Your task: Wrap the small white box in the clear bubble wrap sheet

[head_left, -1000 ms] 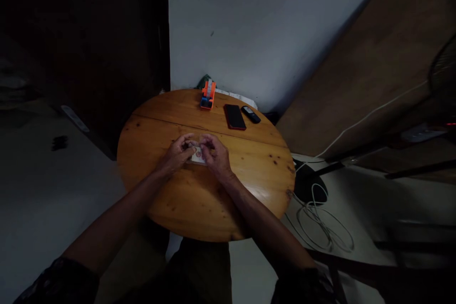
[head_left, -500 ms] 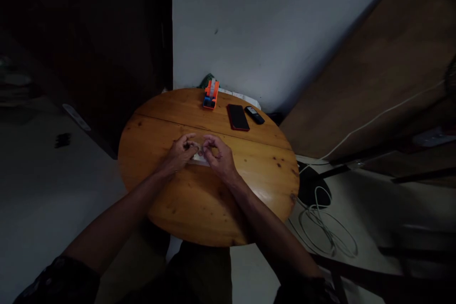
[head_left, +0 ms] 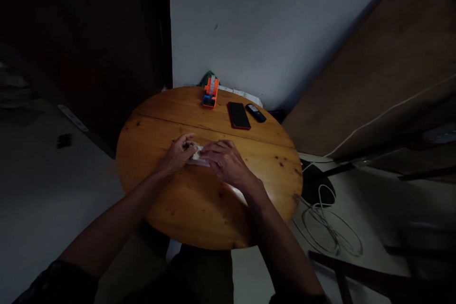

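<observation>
A small, pale, flat-looking object (head_left: 198,162), perhaps a box or packet, lies near the middle of the round wooden table. Its kind is hard to make out in the dim light. My left hand (head_left: 178,155) is closed at its left end, with thumb and forefinger pinched on it. Over the right end, my right hand (head_left: 227,161) is turned palm down with its fingers bent together. Its fingertips meet the object's upper side, and whatever they may pinch is hidden.
On the round wooden table (head_left: 171,213), an orange tape dispenser (head_left: 211,92) stands at the back. Right of it lie a dark phone with a red edge (head_left: 239,115) and a black keypad handset (head_left: 255,113). A wall rises behind. Coiled cable (head_left: 329,228) lies on the floor at right.
My right hand has rolled over from a thumb-and-finger pinch to palm down, its fingers now covering the object's right end. My left hand stays in nearly the same place.
</observation>
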Tool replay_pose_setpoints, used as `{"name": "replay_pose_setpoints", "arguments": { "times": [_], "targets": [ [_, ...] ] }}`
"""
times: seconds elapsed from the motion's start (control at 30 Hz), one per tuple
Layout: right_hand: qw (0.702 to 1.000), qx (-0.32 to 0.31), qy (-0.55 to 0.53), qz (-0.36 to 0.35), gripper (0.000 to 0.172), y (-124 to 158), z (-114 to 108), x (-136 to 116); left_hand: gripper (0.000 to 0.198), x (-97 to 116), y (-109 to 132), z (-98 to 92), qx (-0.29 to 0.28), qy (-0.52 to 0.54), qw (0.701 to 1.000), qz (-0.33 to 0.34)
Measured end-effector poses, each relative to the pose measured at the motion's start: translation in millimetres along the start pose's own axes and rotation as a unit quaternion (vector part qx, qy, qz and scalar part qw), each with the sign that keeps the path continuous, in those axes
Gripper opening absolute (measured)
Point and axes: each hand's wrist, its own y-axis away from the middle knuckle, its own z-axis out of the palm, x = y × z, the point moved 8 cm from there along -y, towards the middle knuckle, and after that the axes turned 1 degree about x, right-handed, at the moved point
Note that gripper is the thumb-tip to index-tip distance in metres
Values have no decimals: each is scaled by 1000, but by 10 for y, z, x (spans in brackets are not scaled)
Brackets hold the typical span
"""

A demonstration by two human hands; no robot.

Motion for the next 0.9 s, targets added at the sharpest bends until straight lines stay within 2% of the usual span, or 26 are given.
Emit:
{"name": "replay_pose_setpoints", "arguments": {
  "times": [0.27, 0.43, 0.53, 0.63, 0.73, 0.8, 0.9],
  "targets": [
    [997, -29, 74, 6, 30, 24, 60, -137, 61, 14, 27, 13, 3, 18, 1000, -19],
    [998, -29, 51, 17, 26, 24, 45, -128, 66, 28, 51, -2, 1, 3, 1000, -7],
    [999, 8, -28, 21, 23, 44, -43, -39, 67, 29, 47, -4, -3, -25, 1000, 8],
    [990, 89, -97, 54, 23, 80, -185, 115, 67, 18, 37, 0, -4, -46, 999, 13],
    [982, 132, -106, 84, 24, 103, -232, 195, 68, 13, 32, 9, -3, -56, 998, 19],
    [989, 103, -75, 79, 29, 81, -160, 156, 68, 16, 31, 22, -8, -62, 998, 26],
    [998, 18, -12, 67, 33, 39, 5, 71, 69, 19, 24, 42, -19, -68, 997, 39]
  ]
}}
